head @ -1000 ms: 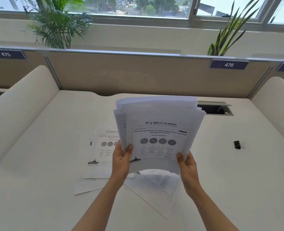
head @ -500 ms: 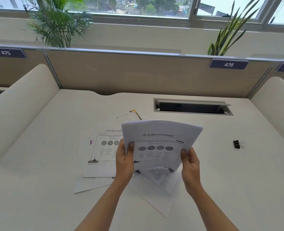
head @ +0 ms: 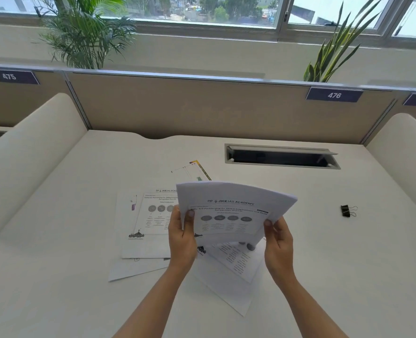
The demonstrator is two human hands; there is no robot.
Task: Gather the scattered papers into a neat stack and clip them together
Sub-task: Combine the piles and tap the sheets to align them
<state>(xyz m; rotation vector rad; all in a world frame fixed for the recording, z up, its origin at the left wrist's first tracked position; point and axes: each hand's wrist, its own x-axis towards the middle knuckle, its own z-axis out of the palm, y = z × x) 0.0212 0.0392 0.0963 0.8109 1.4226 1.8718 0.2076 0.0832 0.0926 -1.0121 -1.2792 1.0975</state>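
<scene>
A stack of printed white papers [head: 233, 208] is held above the desk, tilted back and bowed. My left hand [head: 181, 236] grips its left edge, and my right hand [head: 277, 242] grips its right edge. Loose sheets still lie on the desk: printed pages [head: 146, 223] to the left, a slanted page [head: 231, 272] under my hands, and a colour-edged sheet [head: 194, 170] behind the stack. A black binder clip [head: 347, 211] rests on the desk to the right, apart from both hands.
The white desk [head: 67, 276] has padded side walls and a beige divider at the back. A cable slot with a raised lid [head: 281, 157] is set into the desk behind the papers. Potted plants stand beyond the divider.
The fanned sheets have been drawn into an even stack and lowered toward the desk, tilting back. That uncovered the cable slot and the colour-edged sheet. Both hands kept their grip.
</scene>
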